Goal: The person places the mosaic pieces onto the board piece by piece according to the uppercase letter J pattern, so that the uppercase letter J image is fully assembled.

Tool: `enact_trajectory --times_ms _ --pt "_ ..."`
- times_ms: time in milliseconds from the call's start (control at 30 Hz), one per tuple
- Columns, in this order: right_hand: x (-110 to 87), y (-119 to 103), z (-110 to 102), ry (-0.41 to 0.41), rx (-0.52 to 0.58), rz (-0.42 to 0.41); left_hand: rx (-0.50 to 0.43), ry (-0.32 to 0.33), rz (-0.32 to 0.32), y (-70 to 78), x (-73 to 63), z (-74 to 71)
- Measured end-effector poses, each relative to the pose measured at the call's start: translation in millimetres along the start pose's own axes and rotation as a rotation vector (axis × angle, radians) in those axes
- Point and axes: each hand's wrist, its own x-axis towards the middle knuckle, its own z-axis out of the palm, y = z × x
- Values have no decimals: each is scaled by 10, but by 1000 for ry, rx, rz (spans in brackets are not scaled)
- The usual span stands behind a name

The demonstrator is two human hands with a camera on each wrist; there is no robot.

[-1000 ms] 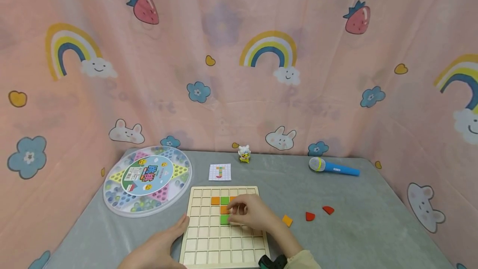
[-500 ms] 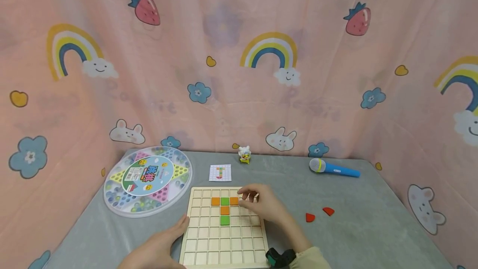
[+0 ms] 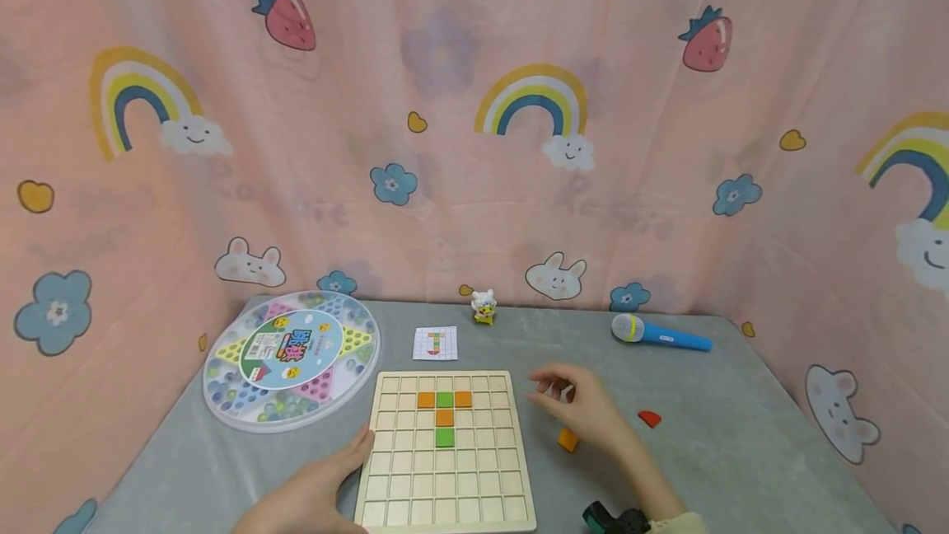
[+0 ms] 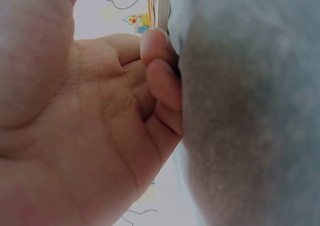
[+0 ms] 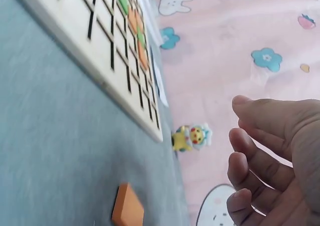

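A square wooden grid board (image 3: 445, 501) lies on the grey cloth, with several orange and green tiles forming a T shape in its upper half. My left hand (image 3: 311, 489) rests against the board's left edge; in the left wrist view its bent fingers (image 4: 162, 86) are right by the board's side. Off the board's right edge, my right hand (image 3: 578, 406) hovers with loosely bent fingers and nothing between them. Below it lies a loose orange tile (image 3: 567, 440), which the right wrist view shows too. To the right is a red quarter-round piece (image 3: 649, 419).
Behind the board lies a small pattern card (image 3: 435, 344), with a little figurine (image 3: 483, 307) farther back. A round marble-game box (image 3: 222, 406) sits at the left. At the back right is a blue toy microphone (image 3: 675, 338). A printed pink curtain (image 3: 460, 229) encloses the table.
My right hand has moved right, off the board, uncovering the orange tile at the T's right end. The loose orange tile shows again, while one red piece is hidden behind the arm. My left hand stays put.
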Motion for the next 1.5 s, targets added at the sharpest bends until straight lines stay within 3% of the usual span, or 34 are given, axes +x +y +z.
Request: enact_trajectory --times_ms 167,367,633,833,1100,1367,1500 --pt "-129 143 -97 21 -48 13 28 4 2 -2 -13 12" --pt "-298 332 -159 -43 -48 8 18 -2 -28 -4 -31 23" --pt "-489 448 -114 -116 -116 170 15 -14 -40 -9 -47 31" --pt "-561 492 -116 -146 -153 130 25 -13 -42 -25 -60 46" --pt "-583 527 -149 -112 -189 65 21 -13 -37 5 -41 25" --pt "-542 489 -80 -38 -267 116 32 10 -6 27 -32 3" --pt "-540 505 -55 -3 -278 92 39 12 -23 31 -28 5"
